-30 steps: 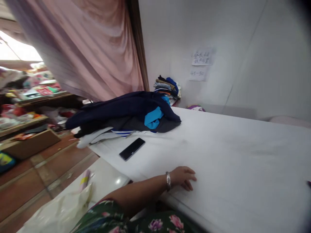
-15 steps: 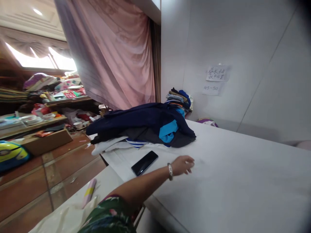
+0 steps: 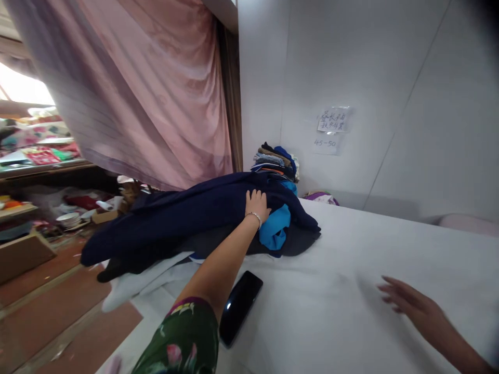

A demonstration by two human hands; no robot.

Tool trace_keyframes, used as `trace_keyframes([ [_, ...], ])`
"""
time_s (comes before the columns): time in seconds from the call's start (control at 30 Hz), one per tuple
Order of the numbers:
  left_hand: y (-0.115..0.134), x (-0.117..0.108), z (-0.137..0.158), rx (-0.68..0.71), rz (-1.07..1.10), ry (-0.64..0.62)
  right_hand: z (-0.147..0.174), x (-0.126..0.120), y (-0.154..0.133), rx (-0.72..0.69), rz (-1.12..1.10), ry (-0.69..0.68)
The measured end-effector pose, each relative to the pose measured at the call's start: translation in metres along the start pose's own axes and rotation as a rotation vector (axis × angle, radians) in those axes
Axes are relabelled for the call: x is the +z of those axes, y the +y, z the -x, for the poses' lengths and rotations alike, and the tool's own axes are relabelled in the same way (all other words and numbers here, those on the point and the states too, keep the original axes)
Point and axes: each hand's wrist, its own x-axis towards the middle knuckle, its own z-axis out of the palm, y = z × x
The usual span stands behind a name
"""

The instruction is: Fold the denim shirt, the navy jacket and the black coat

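Note:
A navy garment [image 3: 195, 208] lies on top of a loose heap of clothes at the table's far left. My left hand [image 3: 257, 203], with a bracelet at its wrist, rests on this garment, its fingers laid out over the cloth. Just beside the hand shows a bright blue piece of cloth [image 3: 275, 226]. Dark grey and white clothes [image 3: 144, 280] stick out under the navy one. Over the white table [image 3: 327, 311], at the right, my right hand [image 3: 409, 300] is in the air with fingers stretched out, holding nothing. A black phone [image 3: 240, 307] lies beside my left forearm.
A folded stack of clothes [image 3: 275, 160] stands behind the heap against the white wall [image 3: 351, 62]. Near it is a purple and white bundle [image 3: 322, 198]. Handwritten paper notes [image 3: 332, 120] hang on the wall. A pink curtain [image 3: 163, 93] hangs at the left, beside cluttered shelves [image 3: 42, 161].
My left hand has gone from above the table forward onto the navy garment. My right hand has come into view at the right. The camera has turned and moved closer to the heap.

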Motion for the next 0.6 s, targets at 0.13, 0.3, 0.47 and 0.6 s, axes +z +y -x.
trace_keyframes([
  [0.13,-0.011,0.019,-0.001,0.010,-0.063,0.003,-0.080,0.089,-0.044,-0.067,0.073,-0.134],
  [0.3,-0.012,0.024,0.000,0.033,-0.013,0.046,-0.149,0.171,-0.076,-0.016,0.158,-0.024],
  [0.47,-0.012,0.022,0.004,0.036,0.068,0.100,-0.169,0.201,-0.068,0.162,0.229,-0.006],
  [0.6,-0.015,0.022,0.007,0.051,0.130,0.098,-0.170,0.201,-0.068,0.144,0.312,-0.068],
])
